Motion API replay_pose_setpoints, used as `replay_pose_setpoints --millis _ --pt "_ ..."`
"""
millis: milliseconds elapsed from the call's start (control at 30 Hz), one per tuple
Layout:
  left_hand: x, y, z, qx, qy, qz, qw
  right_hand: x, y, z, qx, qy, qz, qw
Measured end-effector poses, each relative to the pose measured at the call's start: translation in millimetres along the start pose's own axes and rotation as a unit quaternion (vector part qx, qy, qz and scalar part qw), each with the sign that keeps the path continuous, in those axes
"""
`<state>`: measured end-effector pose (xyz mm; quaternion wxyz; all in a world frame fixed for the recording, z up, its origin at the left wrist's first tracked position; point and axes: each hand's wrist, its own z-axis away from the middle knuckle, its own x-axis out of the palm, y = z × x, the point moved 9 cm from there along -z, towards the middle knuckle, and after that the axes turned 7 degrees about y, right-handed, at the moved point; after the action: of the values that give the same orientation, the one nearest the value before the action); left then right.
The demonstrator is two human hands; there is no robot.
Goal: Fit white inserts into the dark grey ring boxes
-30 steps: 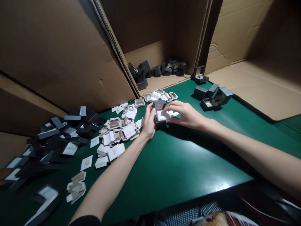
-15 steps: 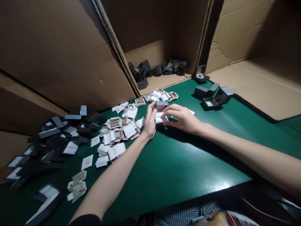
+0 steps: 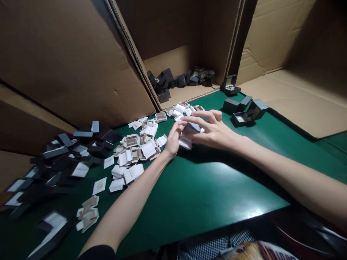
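A small dark hinged gift box (image 3: 193,127) with a white inside is between my hands, above the middle of the table. My left hand (image 3: 172,141) grips its left side, fingers wrapped round it. From the right, my right hand (image 3: 214,131) holds the box, with its fingers reaching over the top and the thumb low near the white part. The fingers hide much of the box. Just left of my left hand lie folded white card inserts (image 3: 148,150), several with brown undersides showing.
Dark boxes (image 3: 81,151) lie heaped at the left. More dark boxes (image 3: 165,81) sit inside a cardboard compartment at the back. Open boxes (image 3: 242,117) stand on the green table (image 3: 206,195) at the right. Cardboard walls (image 3: 67,61) border the far side.
My right hand has moved up over the box, fingers now across its top. The box has tilted, and its white inside is less visible. My left hand keeps its grip.
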<state>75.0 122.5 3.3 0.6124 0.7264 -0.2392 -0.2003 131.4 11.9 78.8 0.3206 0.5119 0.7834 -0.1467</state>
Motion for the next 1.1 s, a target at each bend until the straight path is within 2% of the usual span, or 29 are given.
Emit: replay_pose_setpoints --millis 133,233,300,333,400,500,633,733,933,1100 --pt "5.2 13.1 4.3 0.098 -0.018 -0.157 0.983 13.6 -2.6 3.8 -0.033 -0.058 -0.079 0.995" --pt "-1.4 25.1 8.1 0.155 0.046 -0.293 0.943 20.4 3.8 6.7 -0.014 -0.076 -0.132 0.988" --pt "-10.8 34.2 10.4 0.171 0.108 -0.33 0.922 22.9 12.5 8.5 0.017 -0.073 -0.133 0.988" --pt "-12.8 38.5 11.3 0.18 0.12 -0.335 0.917 23.9 16.8 9.4 0.031 -0.07 -0.127 0.989" --pt "-8.0 46.3 12.4 0.21 0.091 -0.342 0.911 24.7 24.8 11.0 0.053 -0.06 -0.108 0.991" --pt "7.5 56.4 16.4 0.267 0.006 -0.378 0.886 23.4 33.1 11.8 0.076 -0.036 -0.091 0.992" --pt "16.8 67.2 21.8 0.317 -0.029 -0.431 0.844 21.9 37.5 12.3 0.099 -0.023 -0.1 0.99" --pt "17.9 67.0 18.7 0.292 -0.053 -0.457 0.839 22.6 38.1 12.9 0.113 -0.021 -0.114 0.987" --pt "10.8 61.2 9.0 0.18 -0.141 -0.479 0.847 24.5 29.9 13.0 0.11 0.009 -0.101 0.989" --pt "5.0 59.6 6.4 0.139 -0.16 -0.49 0.846 26.0 19.1 10.9 0.091 0.028 -0.097 0.991"
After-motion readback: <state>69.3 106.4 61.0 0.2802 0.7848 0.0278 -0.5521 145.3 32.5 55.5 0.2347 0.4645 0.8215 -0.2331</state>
